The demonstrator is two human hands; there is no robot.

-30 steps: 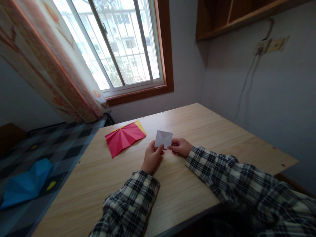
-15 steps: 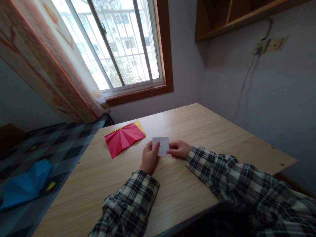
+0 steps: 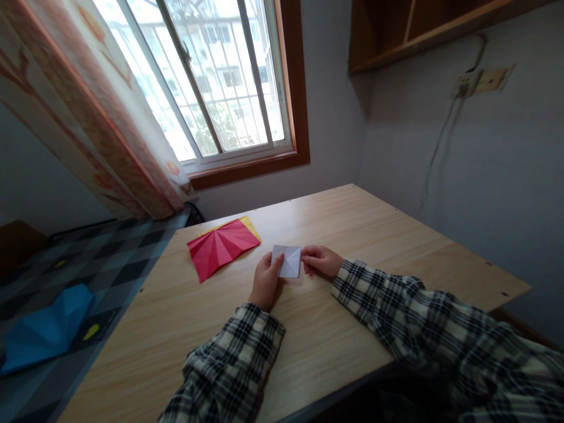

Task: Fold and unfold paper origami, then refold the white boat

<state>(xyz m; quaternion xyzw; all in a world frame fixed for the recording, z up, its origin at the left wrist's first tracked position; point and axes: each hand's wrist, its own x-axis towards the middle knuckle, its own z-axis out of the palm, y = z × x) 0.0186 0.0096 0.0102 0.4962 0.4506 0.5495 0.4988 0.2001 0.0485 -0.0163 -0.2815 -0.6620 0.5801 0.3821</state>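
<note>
From the head camera I see a small white folded paper (image 3: 288, 261) lying low over the wooden table (image 3: 352, 229), between my two hands. My left hand (image 3: 265, 282) sits at the paper's left edge, its fingers (image 3: 276, 265) drawn together and curled up over that near-left corner, so they pinch the sheet there; the thumb I cannot make out clearly. My right hand (image 3: 322, 261) is at the paper's right edge, fingers folded in toward the palm with the tips meeting the paper's side, touching or gripping it, though the exact pinch is too small for me to tell. The paper shows diagonal creases crossing at its middle and lies roughly flat, squarely between both sets of fingertips. Just to the left of my left hand, a pleated red paper (image 3: 220, 247) rests on the table, with a yellow sheet (image 3: 250, 224) peeking out beneath its far edge. Both my arms wear plaid sleeves (image 3: 396, 311). Off the table to the left, a blue folded paper (image 3: 44, 329) lies on a checked surface.
</note>
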